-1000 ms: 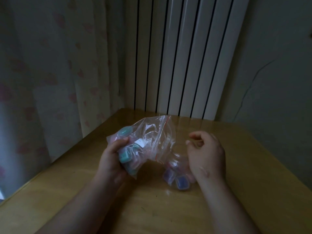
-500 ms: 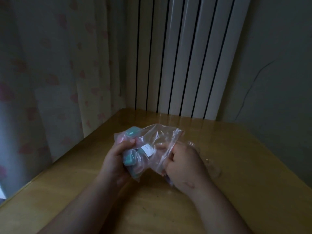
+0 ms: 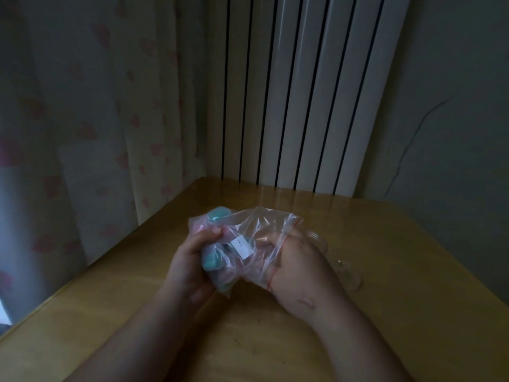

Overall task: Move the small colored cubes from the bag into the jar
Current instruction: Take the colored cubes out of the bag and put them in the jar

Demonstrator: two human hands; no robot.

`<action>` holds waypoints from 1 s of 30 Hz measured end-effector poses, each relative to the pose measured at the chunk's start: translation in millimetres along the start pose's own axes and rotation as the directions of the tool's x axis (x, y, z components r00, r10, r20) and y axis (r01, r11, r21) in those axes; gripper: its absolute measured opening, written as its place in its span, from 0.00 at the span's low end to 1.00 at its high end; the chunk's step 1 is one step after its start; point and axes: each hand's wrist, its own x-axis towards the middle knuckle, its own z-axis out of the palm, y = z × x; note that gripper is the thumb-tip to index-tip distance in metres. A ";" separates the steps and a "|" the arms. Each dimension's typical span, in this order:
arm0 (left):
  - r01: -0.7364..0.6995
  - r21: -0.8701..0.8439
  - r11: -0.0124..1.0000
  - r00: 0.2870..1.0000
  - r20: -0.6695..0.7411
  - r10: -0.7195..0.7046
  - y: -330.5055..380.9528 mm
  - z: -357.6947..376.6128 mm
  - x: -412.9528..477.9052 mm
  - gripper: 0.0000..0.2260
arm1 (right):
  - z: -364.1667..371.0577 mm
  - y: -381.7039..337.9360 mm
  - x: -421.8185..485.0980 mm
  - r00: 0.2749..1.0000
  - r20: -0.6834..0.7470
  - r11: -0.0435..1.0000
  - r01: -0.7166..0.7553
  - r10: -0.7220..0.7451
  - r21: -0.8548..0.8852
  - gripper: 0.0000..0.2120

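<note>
A clear zip bag [image 3: 257,228] with a red seal line holds several small colored cubes; a teal cube [image 3: 213,263] shows at its lower left and another teal one [image 3: 219,213] at its top. My left hand [image 3: 186,267] grips the bag's bottom end just above the wooden table [image 3: 413,307]. My right hand [image 3: 301,268] is pushed into the bag's mouth, its fingers dimly visible through the plastic; I cannot tell whether they hold a cube. A clear jar [image 3: 347,274] lies just behind my right hand, mostly hidden.
The table stands in a dim corner. A white ribbed radiator [image 3: 303,92] rises behind its far edge, a patterned curtain [image 3: 82,119] hangs along the left side, and a grey wall [image 3: 454,106] closes the right.
My right hand left its spot over the jar, moved left and slid into the bag's mouth. My left hand has kept hold of the bag, which now sits lower and flatter.
</note>
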 end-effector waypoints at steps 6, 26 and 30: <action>-0.028 -0.030 0.999 0.998 -0.052 0.027 0.4 2.4 -1.4 0.22 | -5.8 4.0 -0.5 0.984 -0.177 0.983 0.058 -0.027 0.174 0.07; -0.045 -0.144 0.989 0.982 -0.187 0.017 6.5 5.9 -1.8 0.19 | -18.3 31.9 8.2 0.823 -0.518 0.971 -0.175 0.235 0.163 0.09; -0.036 -0.144 0.989 0.987 -0.161 0.013 6.1 8.2 -2.9 0.19 | -9.5 32.0 8.1 0.848 -0.489 0.979 -0.167 0.204 0.119 0.09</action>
